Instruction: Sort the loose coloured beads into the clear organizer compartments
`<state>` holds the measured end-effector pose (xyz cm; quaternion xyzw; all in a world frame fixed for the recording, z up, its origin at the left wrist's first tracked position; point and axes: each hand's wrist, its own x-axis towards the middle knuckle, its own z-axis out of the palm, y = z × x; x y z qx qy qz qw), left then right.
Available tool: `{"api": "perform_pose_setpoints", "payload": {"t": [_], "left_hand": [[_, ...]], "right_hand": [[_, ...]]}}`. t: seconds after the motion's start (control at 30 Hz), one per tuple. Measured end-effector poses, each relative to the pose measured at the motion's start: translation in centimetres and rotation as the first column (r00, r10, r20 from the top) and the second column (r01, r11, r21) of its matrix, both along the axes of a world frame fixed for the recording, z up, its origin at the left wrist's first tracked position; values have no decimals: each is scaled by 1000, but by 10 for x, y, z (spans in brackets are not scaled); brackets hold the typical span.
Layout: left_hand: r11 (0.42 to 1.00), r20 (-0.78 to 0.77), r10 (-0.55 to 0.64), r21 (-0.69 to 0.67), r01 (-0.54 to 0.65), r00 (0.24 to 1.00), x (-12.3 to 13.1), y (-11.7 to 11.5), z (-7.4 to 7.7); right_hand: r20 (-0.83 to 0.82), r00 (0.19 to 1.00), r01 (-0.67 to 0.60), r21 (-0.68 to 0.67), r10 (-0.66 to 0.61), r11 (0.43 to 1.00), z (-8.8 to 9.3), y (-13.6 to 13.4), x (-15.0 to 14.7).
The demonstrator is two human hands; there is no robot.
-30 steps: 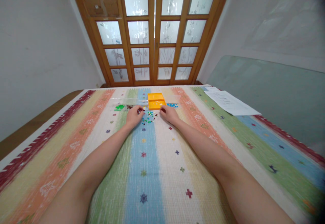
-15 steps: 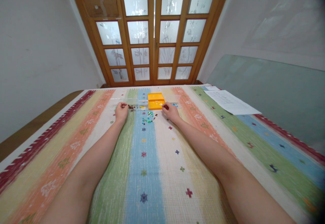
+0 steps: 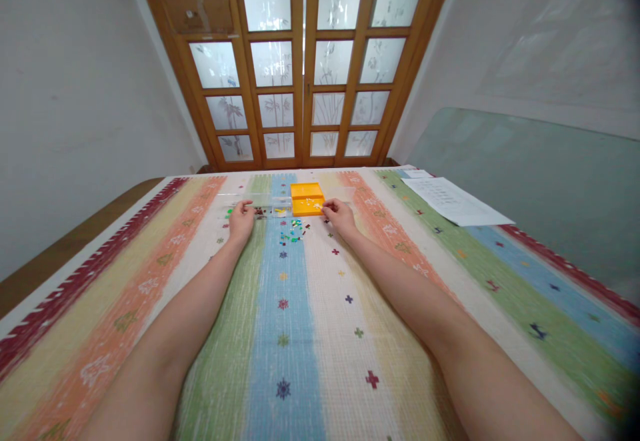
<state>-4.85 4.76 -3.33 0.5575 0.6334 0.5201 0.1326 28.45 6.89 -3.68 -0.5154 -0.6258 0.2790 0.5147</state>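
Observation:
My left hand (image 3: 242, 219) is closed over the clear case (image 3: 273, 215) on the left, beside its dark brown pieces (image 3: 261, 212); what the fingers pinch, if anything, is too small to make out. Green pieces (image 3: 230, 212) show just left of that hand, and yellow pieces (image 3: 281, 210) lie farther right in the case. An open orange box (image 3: 307, 190) holds several small white pieces. At the box's right edge, my right hand (image 3: 339, 217) has thumb and finger pinched together, the contents unclear. Between the hands lies a loose scatter of small green, blue and dark pieces (image 3: 295, 231).
A striped tablecloth (image 3: 285, 361) covers the table. Printed paper (image 3: 455, 201) lies at the right, with a smaller sheet (image 3: 418, 174) behind it. A pale green board-like surface (image 3: 540, 174) stands beyond the right edge. Wooden doors with glass panes (image 3: 305, 61) rise behind the table.
My right hand has shifted slightly right, off the orange box's corner. My left hand has moved a little to the right, uncovering the green pieces beside it.

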Motion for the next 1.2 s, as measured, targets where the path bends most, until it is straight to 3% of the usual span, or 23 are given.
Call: {"api": "perform_pose_setpoints", "payload": {"t": [0.23, 0.33, 0.43, 0.53, 0.63, 0.73, 0.87, 1.2], "left_hand": [[987, -204, -160, -7, 162, 966, 15, -13, 6], [967, -297, -250, -23, 255, 921, 23, -20, 10], [944, -373, -321, -51, 327, 870, 29, -26, 13], [922, -444, -374, -85, 378, 814, 34, -30, 14], [904, -491, -410, -107, 414, 769, 39, -32, 15], [889, -513, -436, -118, 443, 739, 44, -34, 15], [871, -558, -463, -142, 470, 689, 49, -37, 17], [840, -612, -487, -134, 526, 623, 51, -39, 17]], "right_hand": [[-175, 976, -132, -11, 128, 991, -6, 6, -2], [-160, 973, -169, 4, 168, 986, -7, 6, -3], [-44, 985, -165, 17, 166, 986, -4, 1, -3], [209, 960, -207, 71, 188, 976, 1, -10, -5], [507, 824, -357, 121, 252, 926, 7, -22, -12], [687, 682, -441, 113, 251, 890, 9, -27, -17], [747, 630, -427, 105, 212, 898, 9, -25, -16], [737, 656, -392, 150, 162, 908, 6, -24, -13]]}}
